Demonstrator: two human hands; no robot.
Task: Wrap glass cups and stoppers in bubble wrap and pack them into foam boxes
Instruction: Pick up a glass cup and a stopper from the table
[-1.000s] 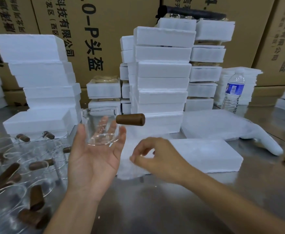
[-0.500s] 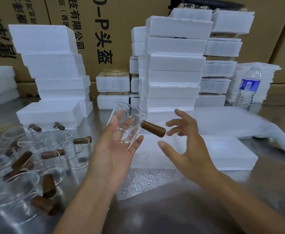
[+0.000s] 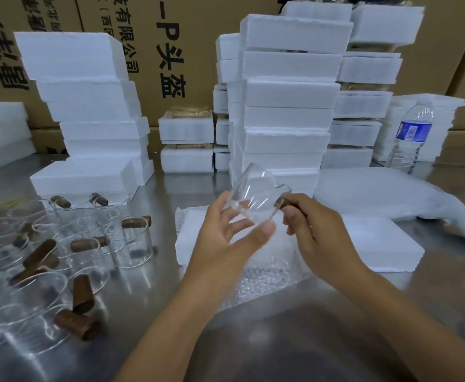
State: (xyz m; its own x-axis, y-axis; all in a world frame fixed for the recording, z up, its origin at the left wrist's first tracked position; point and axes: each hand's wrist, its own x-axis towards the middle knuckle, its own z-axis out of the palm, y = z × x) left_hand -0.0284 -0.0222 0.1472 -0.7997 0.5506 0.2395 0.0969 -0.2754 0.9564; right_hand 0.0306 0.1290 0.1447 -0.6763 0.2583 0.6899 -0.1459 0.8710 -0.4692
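While above bubble wrap (image 3: 264,274), glass cup (image 3: 253,197) in left hand (image 3: 223,241) and right hand (image 3: 319,232)

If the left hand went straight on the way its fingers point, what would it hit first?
Probably the tall foam box stack behind the glass cup that the left hand holds, with the right hand on its brown handle; depth is hard to judge.
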